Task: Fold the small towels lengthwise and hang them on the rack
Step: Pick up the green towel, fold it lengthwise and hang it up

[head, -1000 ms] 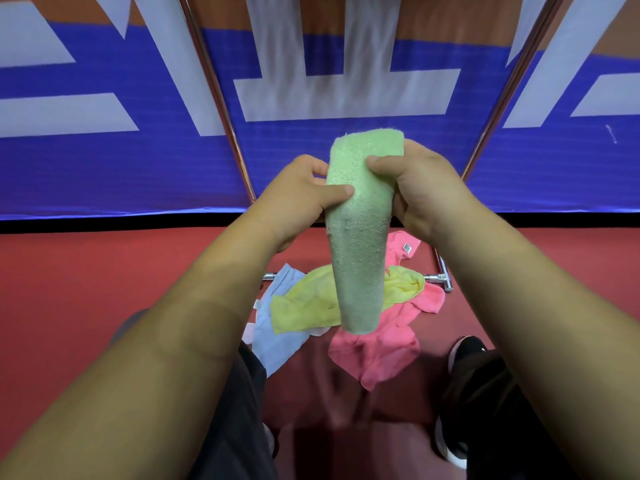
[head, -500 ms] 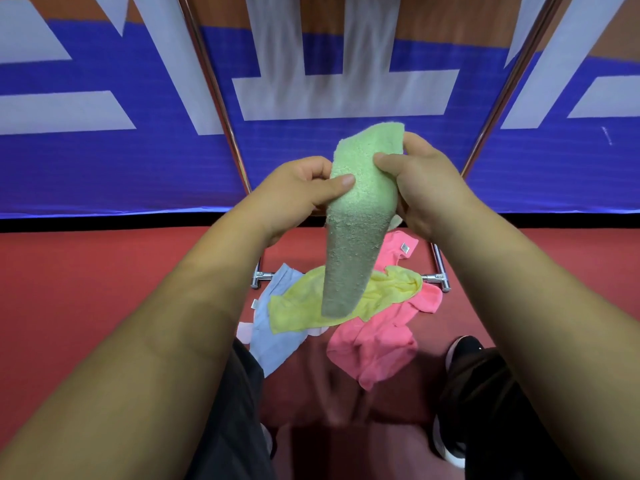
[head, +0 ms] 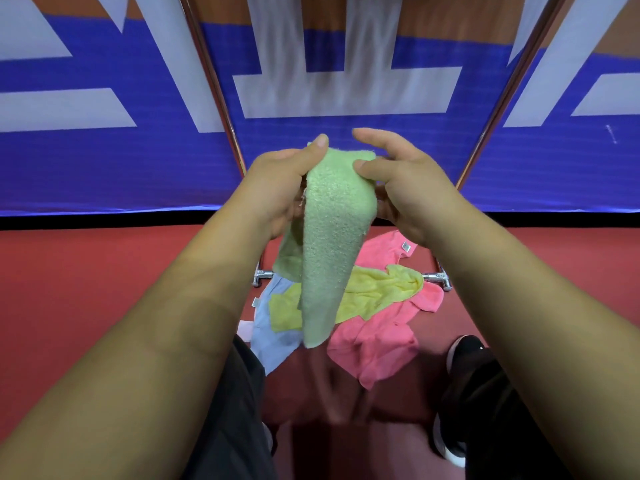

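Head view, only view: green towel (head: 329, 244) is held up at chest height between both hands, hanging as a narrow folded strip over the pile on the floor (head: 104, 289). It is clear of the rack (head: 221, 88) and touches nothing below. Left hand (head: 277, 181) grips the top left edge, thumb up over the corner, fingers curled behind. Right hand (head: 415, 188): one digit is lifted clear above the towel and another tip rests on the top right corner. The rest is hidden behind the cloth, so can't tell if it's still pinching. Change vs half a second ago: the right hand was clamped across the front of the strip and now it's loosened. A back layer also peeks out at the left below the left hand, so the fold has slipped open a bit. Judgement: lengthwise fold done but getting re-squared or regripped, hang step not started. The rack's bar is out of frame; only two chrome posts and the feet show. Risk: layers slide apart while just the left hand holds. Blue towel (head: 273, 337), yellow towel (head: 377, 292) and pink towel (head: 377, 351) lie crumpled and overlapping on the floor between the rack feet, still to do.
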Demonstrator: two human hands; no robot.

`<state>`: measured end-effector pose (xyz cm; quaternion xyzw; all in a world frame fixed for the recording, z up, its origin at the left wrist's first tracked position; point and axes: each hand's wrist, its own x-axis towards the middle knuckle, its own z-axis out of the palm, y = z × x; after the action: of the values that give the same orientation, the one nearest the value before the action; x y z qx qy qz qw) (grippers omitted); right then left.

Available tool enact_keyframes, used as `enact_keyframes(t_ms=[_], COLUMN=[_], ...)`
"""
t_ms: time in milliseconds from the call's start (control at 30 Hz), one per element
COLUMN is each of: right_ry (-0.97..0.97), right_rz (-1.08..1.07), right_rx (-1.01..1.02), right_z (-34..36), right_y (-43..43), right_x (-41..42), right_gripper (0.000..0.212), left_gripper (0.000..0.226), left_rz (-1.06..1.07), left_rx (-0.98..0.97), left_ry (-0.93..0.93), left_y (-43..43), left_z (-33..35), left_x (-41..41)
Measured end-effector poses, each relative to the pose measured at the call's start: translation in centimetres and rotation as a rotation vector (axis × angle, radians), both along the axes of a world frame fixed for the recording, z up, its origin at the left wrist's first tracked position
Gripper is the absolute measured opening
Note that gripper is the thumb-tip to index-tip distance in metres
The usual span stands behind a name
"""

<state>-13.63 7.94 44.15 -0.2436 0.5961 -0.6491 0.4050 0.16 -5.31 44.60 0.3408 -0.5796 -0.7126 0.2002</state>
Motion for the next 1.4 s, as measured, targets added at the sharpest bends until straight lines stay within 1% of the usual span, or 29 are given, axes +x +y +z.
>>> enact_keyframes(t_ms=[100,133,233,300,367,433,533,700,767,800,867,900,933,1000,1033,1067,1100,1133,1200,1333,1400], right_ry=[0.079,0.087,0.136,0.189,0.208,0.179,0.119,0.109,0.068,0.04,-0.012,-0.039,-0.065,-0.105,-0.124,-0.14,-0.153,-0.16,-0.164,-0.143,-0.047], right_rz=[-0.05,-0.061,-0.084,-0.088,-0.085,-0.066,-0.011,-0.002,-0.034,-0.052,-0.092,-0.105,-0.113,-0.119,-0.124,-0.13,-0.139,-0.147,-0.175,-0.225,-0.259], right_rx=[-0.025,-0.039,-0.073,-0.089,-0.107,-0.124,-0.125,-0.115,-0.121,-0.127,-0.138,-0.145,-0.155,-0.181,-0.193,-0.207,-0.217,-0.227,-0.237,-0.223,-0.155], right_z=[-0.1,0.1,0.4,0.5,0.6,0.6,0.9,0.9,0.8,0.9,0.9,1.1,1.2,1.5,1.6,1.8,2.0,2.2,2.6,3.1,2.9], right_y=[-0.2,-0.2,-0.1,0.0,0.1,0.2,0.4,0.4,0.3,0.2,0.0,-0.1,-0.2,-0.3,-0.3,-0.4,-0.3,-0.3,-0.4,-0.1,0.1], right_x=[0.1,0.1,-0.2,-0.3,-0.4,-0.3,0.1,0.3,0.3,0.4,0.5,0.7,0.9,1.2,1.4,1.5,1.7,1.9,2.3,2.4,2.0], right_gripper=[0.04,0.039,0.043,0.05,0.057,0.058,0.058,0.063,0.063,0.062,0.057,0.055,0.055,0.057,0.057,0.056,0.055,0.055,0.061,0.076,0.077], left_gripper=[0.033,0.032,0.049,0.057,0.06,0.06,0.059,0.051,0.047,0.051,0.058,0.055,0.048,0.039,0.039,0.039,0.038,0.038,0.037,0.008,0.005], left_rz=[-0.09,-0.136,-0.275,-0.308,-0.303,-0.279,-0.243,-0.166,-0.075,-0.023,0.108,0.147,0.139,-0.011,-0.112,-0.183,-0.21,-0.198,-0.111,0.022,0.043], left_rx=[-0.01,-0.028,-0.102,-0.145,-0.192,-0.232,-0.252,-0.257,-0.323,-0.409,-0.657,-0.741,-0.754,-0.648,-0.59,-0.571,-0.583,-0.618,-0.692,-0.856,-0.975], left_ry=[0.044,0.036,-0.01,-0.017,-0.008,-0.002,0.01,0.018,-0.06,-0.155,-0.393,-0.475,-0.515,-0.532,-0.524,-0.513,-0.505,-0.507,-0.492,-0.498,-0.536], left_y=[-0.3,-0.4,-0.2,0.1,0.2,0.1,-0.2,0.0,0.2,0.4,1.0,1.2,1.4,2.2,2.7,3.2,3.9,4.4,5.0,4.0,3.3], left_z=[0.4,0.5,0.6,0.4,0.2,0.0,-0.3,0.0,0.2,0.3,0.6,0.7,0.7,0.7,0.4,0.3,0.1,0.0,-0.4,-1.4,-1.7], left_x=[0.4,0.6,1.0,1.1,0.9,0.7,0.5,0.3,0.2,0.2,0.6,0.8,0.9,1.2,1.2,1.1,0.9,0.6,-0.2,-1.4,-1.6])
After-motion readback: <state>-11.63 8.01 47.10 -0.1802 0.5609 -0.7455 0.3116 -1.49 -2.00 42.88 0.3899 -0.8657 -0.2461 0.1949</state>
